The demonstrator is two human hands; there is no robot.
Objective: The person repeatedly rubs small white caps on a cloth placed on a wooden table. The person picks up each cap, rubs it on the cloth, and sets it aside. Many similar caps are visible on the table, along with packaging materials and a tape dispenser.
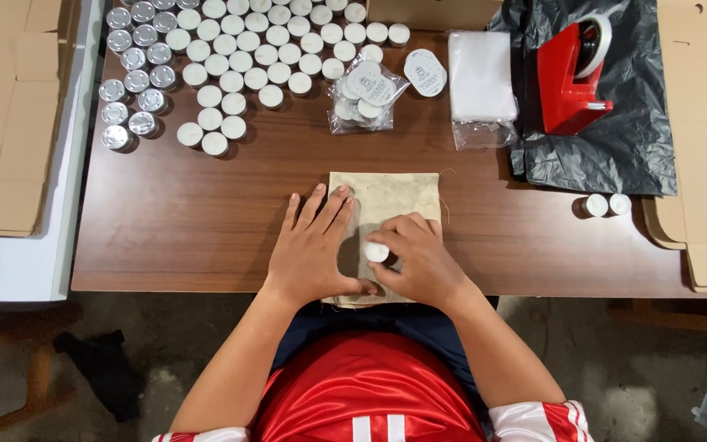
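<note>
Leftmost, flattened cardboard (pixel 10 115) stacked beside dark wooden table (pixel 190 237). Upper left of tabletop: rows of white tealight candles (pixel 243 61), silver cups (pixel 128 82) flanking. Centre, beige cloth pouch (pixel 386 205) lying flat at near edge. Left hand (pixel 317 250) open, fingers spread, pressing pouch down. Right hand (pixel 419 258) pinching single tealight (pixel 376 252) at pouch. Behind: bag of round labels (pixel 366 94), clear plastic bags (pixel 482 78). Right: red tape dispenser (pixel 570 78) on black plastic sheet (pixel 615 139). Concrete floor below.
</note>
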